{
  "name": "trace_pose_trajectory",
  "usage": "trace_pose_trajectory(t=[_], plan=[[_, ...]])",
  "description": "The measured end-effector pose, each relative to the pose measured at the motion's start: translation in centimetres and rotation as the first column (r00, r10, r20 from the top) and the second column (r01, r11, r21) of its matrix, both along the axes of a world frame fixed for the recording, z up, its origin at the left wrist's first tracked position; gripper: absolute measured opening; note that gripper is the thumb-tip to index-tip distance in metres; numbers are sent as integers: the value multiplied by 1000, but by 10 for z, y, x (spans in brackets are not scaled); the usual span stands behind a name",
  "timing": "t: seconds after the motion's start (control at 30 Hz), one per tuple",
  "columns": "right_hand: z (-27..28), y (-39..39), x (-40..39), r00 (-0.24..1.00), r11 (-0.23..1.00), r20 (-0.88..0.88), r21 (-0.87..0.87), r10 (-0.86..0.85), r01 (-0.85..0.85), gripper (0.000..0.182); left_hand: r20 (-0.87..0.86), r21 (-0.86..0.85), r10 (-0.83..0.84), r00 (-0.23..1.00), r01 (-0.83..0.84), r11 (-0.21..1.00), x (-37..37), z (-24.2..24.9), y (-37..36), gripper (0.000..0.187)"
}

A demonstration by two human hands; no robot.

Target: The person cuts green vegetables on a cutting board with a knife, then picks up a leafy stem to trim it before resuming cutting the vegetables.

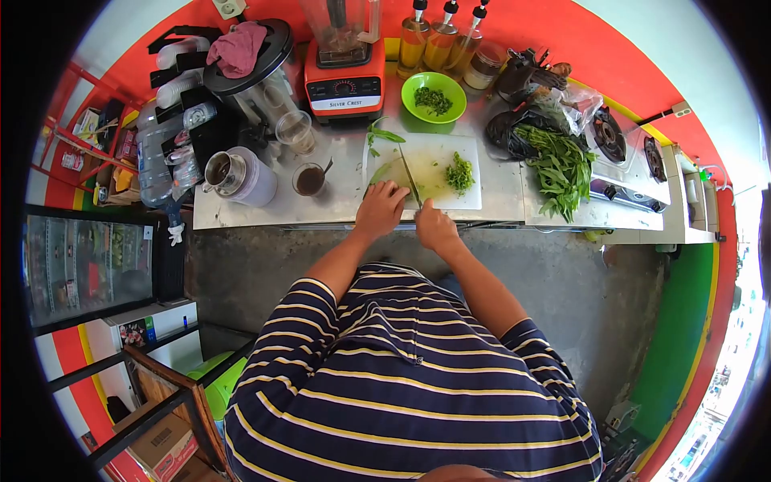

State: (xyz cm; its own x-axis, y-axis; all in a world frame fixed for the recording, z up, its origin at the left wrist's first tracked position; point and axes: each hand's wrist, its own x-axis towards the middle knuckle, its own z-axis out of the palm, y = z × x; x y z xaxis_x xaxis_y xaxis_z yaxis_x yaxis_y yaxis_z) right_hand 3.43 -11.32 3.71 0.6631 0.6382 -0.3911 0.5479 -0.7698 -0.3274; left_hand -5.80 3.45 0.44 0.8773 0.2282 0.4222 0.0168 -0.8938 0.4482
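My right hand [436, 225] is wrapped round the handle of a kitchen knife [409, 170], whose blade points away from me over the white cutting board [470, 197]. Just left of the blade, my left hand [383, 209] lies at the board's near edge with its fingers bent down on leafy greens [384, 169], which are partly hidden under it. Chopped greens [459, 173] sit in a pile on the board's right side. A loose leafy stem [387, 135] lies across the far left corner. Behind the board, a lime-green bowl [454, 111] holds more chopped greens.
Left of the board stand a glass of dark drink [308, 180] with a spoon and a purple-white jug [255, 183]. A red blender [344, 87] and oil bottles [441, 44] line the back. To the right are a leafy bunch [560, 165] and a stove [634, 165].
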Motion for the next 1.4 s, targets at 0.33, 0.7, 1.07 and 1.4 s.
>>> trace_pose_trajectory(t=[0.33, 0.7, 1.07, 1.4], plan=[[6, -21, 2, 993, 993, -43, 40, -107, 109, 35, -31, -45, 15, 999, -16, 999, 6, -4, 1, 20], [18, -34, 20, 996, 990, -43, 113, -78, 83, 34, -26, -62, 60, 998, -62, 996, 30, -6, -12, 23], [12, -26, 6, 997, 993, -48, 100, -63, 68, 31, 12, -168, 49, 999, -46, 985, 33, -4, -14, 20], [6, -3, 15, 997, 997, -27, -28, -66, 65, 28, 5, -115, 24, 1000, -24, 993, 33, -6, -11, 16]])
